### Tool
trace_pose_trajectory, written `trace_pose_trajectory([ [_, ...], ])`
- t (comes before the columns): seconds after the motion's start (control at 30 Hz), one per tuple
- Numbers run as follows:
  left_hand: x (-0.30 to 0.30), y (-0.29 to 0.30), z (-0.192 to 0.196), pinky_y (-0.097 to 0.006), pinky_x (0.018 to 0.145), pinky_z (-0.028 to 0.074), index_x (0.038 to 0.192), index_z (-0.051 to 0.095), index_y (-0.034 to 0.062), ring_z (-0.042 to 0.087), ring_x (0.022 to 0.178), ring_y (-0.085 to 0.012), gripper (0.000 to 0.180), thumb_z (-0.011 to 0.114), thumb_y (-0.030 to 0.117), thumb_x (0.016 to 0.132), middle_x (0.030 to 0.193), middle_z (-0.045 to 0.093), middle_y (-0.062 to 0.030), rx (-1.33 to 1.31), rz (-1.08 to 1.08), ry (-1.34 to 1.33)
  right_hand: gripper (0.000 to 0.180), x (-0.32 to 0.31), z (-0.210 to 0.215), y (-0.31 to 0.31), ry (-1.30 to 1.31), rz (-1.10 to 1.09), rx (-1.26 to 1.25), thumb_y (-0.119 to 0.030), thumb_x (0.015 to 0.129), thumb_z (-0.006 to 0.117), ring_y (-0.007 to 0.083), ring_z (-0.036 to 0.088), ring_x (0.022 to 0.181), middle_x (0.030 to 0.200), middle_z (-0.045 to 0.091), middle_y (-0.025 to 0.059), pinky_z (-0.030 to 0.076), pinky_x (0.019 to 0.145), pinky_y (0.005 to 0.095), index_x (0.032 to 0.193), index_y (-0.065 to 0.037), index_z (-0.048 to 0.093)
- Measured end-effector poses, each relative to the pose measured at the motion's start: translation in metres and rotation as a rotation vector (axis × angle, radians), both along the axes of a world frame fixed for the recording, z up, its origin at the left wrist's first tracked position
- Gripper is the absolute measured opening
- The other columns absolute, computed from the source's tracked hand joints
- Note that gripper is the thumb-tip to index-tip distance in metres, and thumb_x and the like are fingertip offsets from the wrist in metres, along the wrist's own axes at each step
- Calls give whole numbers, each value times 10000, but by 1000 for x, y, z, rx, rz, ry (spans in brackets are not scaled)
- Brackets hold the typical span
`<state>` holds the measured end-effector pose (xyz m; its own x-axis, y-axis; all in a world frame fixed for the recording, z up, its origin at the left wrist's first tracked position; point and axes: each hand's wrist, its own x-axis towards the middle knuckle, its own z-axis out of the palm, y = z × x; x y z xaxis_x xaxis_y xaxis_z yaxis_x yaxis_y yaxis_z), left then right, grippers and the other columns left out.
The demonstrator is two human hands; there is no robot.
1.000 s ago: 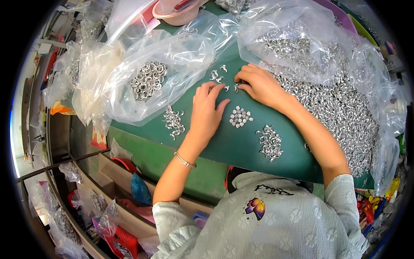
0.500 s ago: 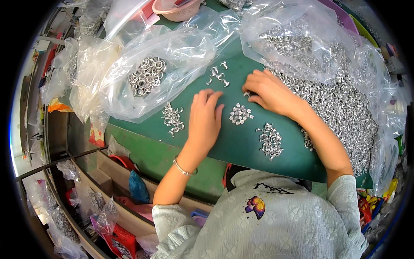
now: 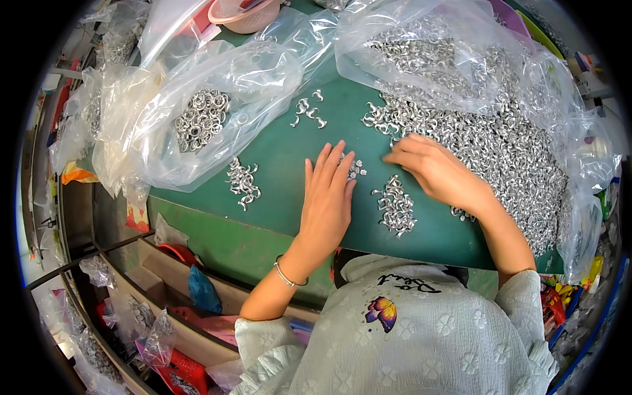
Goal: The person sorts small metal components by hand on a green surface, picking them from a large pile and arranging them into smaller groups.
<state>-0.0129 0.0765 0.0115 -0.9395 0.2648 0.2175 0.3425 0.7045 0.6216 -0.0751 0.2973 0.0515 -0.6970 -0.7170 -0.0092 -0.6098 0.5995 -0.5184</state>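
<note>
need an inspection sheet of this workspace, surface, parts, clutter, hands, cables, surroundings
surface: green table, partly covered by metal parts and plastic
parts: large heap at right; left pile; near pile; loose pieces farther back; cluster partly hidden by the left hand; rings in a clear bag
clutter: plastic sheet partly over the heap; pink basket at the far edge
left hand: fingers spread, over the cluster; contact unclear
right hand: beside the heap, blurred; grip unclear
cables: nothing seen for certain
surroundings: compartments at lower left, blue bag among them
</note>
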Motion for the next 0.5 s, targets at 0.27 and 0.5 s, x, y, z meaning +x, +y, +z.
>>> trace_pose_trajectory([
  [0.27, -15, -2, -24, -563, 1081, 319, 1111, 602, 39, 451, 1255, -401, 294, 668, 17, 825, 1249, 522, -142, 79, -96, 64, 285, -13, -1, -3, 9, -14, -52, -17, 823, 607, 345, 548, 1058, 1116, 569, 156, 456, 922, 422, 1107, 1, 591],
  [0.5, -19, -1, -22, -559, 1048, 359, 1041, 601, 10, 471, 1196, -378, 226, 647, 11, 820, 1140, 520, -161, 64, -110, 97, 266, -47, -49, -43, 462, -171, 121, -142, 843, 642, 342, 549, 1063, 1172, 562, 143, 464, 897, 411, 1078, -24, 605],
])
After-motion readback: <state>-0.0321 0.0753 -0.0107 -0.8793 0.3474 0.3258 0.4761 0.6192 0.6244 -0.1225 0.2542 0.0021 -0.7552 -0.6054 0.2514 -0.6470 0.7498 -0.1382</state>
